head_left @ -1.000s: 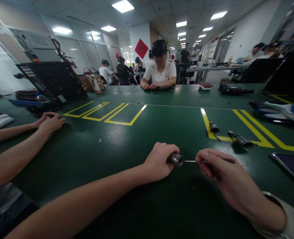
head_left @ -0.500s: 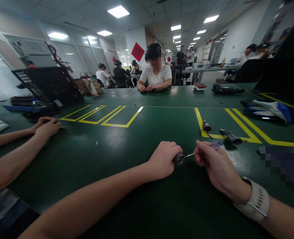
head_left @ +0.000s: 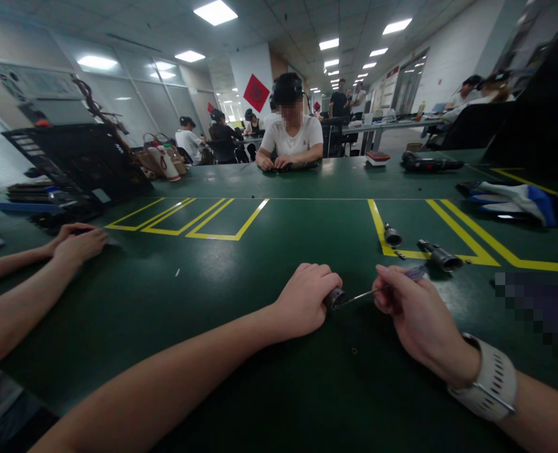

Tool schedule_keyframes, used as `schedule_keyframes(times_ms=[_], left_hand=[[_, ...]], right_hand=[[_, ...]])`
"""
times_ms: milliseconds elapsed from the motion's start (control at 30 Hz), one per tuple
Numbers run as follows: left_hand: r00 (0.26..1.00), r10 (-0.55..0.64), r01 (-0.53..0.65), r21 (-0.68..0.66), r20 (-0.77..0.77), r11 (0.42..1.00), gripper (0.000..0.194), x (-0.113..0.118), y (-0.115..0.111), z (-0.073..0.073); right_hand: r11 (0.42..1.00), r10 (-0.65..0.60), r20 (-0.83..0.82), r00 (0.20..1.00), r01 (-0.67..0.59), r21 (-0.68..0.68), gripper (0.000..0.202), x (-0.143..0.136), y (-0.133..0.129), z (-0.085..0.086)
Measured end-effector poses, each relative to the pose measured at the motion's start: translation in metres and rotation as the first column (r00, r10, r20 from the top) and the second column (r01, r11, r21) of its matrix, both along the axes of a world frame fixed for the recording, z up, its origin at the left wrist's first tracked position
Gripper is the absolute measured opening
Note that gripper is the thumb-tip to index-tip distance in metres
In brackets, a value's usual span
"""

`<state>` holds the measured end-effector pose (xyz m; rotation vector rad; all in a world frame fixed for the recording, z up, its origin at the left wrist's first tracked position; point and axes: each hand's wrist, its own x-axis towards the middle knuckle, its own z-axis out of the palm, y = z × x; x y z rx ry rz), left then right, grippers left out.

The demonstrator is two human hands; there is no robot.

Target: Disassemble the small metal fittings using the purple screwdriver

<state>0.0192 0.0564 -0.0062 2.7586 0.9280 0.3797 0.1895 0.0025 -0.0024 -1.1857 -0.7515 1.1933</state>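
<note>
Grey metal in the head view: a hollow cylinder is clamped in the left hand, its open mouth towards the right hand, long axis roughly left to right. The right hand pinches a slender screwdriver, slanting down to that mouth; insertion depth cannot be told. A small ring lies nearer the wearer.

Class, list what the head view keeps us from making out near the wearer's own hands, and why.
All in the head view:
- Grey metal cylinder: back end covered by the left hand.
- Thin straight metal tool: tip too small to separate from the cylinder's dark mouth.
- Its purplish handle: partly behind the right hand.
- Tiny dark ring: too small to identify.
</note>
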Motion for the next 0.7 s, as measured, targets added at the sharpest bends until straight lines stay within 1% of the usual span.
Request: schedule_keyframes(times_ms=[67,233,300,367,433,533,600,700], left_hand=[[1.000,0.014,-0.014,0.000,0.006,1.000,0.021,-0.002,0.002,0.000],[0.999,0.026,-0.024,-0.050,0.036,0.998,0.023,-0.006,0.005,0.001],[0.998,0.024,-0.020,-0.068,0.066,0.997,0.023,-0.007,0.006,0.000],[0.991,0.025,-0.009,-0.121,0.129,0.993,0.023,-0.008,0.008,-0.002],[0.972,0.052,0.003,-0.232,0.231,0.973,0.021,-0.008,0.010,-0.004],[0.918,0.145,0.016,-0.400,0.368,0.916,0.020,-0.007,0.014,-0.004],[0.883,0.198,0.013,-0.442,0.427,0.897,0.020,-0.006,0.016,-0.003],[0.841,0.237,0.018,-0.463,0.486,0.886,0.022,-0.005,0.018,-0.003]], right_hand=[[1.000,-0.016,0.003,1.000,0.016,0.010,0.028,0.001,0.001,-0.002],[1.000,-0.019,0.021,1.000,0.018,0.021,0.027,0.001,0.000,-0.007],[1.000,-0.016,0.029,0.999,0.016,0.025,0.027,0.001,0.000,-0.007],[0.999,-0.017,0.027,1.000,0.015,0.052,0.028,0.001,0.000,-0.006],[0.995,-0.009,0.013,1.000,0.008,0.103,0.028,0.001,-0.001,-0.004],[0.984,0.024,0.001,1.000,-0.024,0.178,0.021,0.001,-0.004,-0.002],[0.973,0.064,0.029,0.998,-0.069,0.218,0.013,0.001,-0.006,-0.003],[0.947,0.124,0.152,0.981,-0.162,0.279,0.007,0.002,-0.010,-0.008]])
